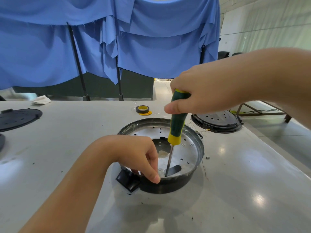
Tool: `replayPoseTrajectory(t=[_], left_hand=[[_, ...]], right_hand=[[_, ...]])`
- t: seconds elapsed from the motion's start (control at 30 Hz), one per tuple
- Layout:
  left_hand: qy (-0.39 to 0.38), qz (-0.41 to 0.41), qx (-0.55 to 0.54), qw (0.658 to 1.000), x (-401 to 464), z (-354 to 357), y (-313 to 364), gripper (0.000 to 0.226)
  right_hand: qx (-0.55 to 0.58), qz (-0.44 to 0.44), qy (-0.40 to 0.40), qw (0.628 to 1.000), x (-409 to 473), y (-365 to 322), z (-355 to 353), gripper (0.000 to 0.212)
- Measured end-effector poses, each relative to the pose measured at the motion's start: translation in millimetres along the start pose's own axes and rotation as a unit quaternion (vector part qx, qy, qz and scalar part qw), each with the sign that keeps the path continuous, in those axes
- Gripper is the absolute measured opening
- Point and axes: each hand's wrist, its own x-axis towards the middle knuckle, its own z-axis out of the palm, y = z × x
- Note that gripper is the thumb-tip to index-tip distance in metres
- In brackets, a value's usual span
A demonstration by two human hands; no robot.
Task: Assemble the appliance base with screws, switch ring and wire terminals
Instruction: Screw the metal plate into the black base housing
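Note:
A round appliance base with a shiny perforated metal plate and a dark rim lies on the table, a black plastic switch block at its near left edge. My right hand grips the green and yellow handle of a screwdriver, held nearly upright. Its tip stands on the plate near the front rim, beside an oval slot. My left hand rests on the near rim with its fingers curled down over the edge next to the tip. Any screw under the tip is too small to make out.
A roll of black tape sits behind the base. A black perforated cover with thin wires lies at the back right. Another black cover lies at the far left. Blue cloth hangs behind the table. The table's right edge runs diagonally.

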Motion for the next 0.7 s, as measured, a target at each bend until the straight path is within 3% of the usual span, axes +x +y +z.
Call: replayPoseTrajectory(t=[0.07,0.17,0.33,0.53,0.63,0.7], left_hand=[[0.001,0.000,-0.001,1.000,0,0,0,0.010],[0.000,-0.004,-0.004,1.000,0,0,0,0.010],[-0.004,-0.007,-0.003,1.000,1,-1,0,0.010],[0.005,-0.005,-0.004,1.000,1,0,0,0.013],[0.004,-0.005,-0.005,1.000,1,1,0,0.012],[0.001,-0.003,-0.008,1.000,2,0,-1,0.010]], right_hand=[[0.002,0.004,0.004,1.000,3,2,3,0.048],[0.064,-0.019,-0.018,0.998,3,3,4,0.024],[0.133,-0.055,-0.035,0.989,2,5,3,0.011],[0.004,0.001,0.027,1.000,11,5,8,0.061],[0.027,0.006,0.024,0.999,12,5,13,0.053],[0.082,-0.002,0.000,0.997,9,6,12,0.033]])
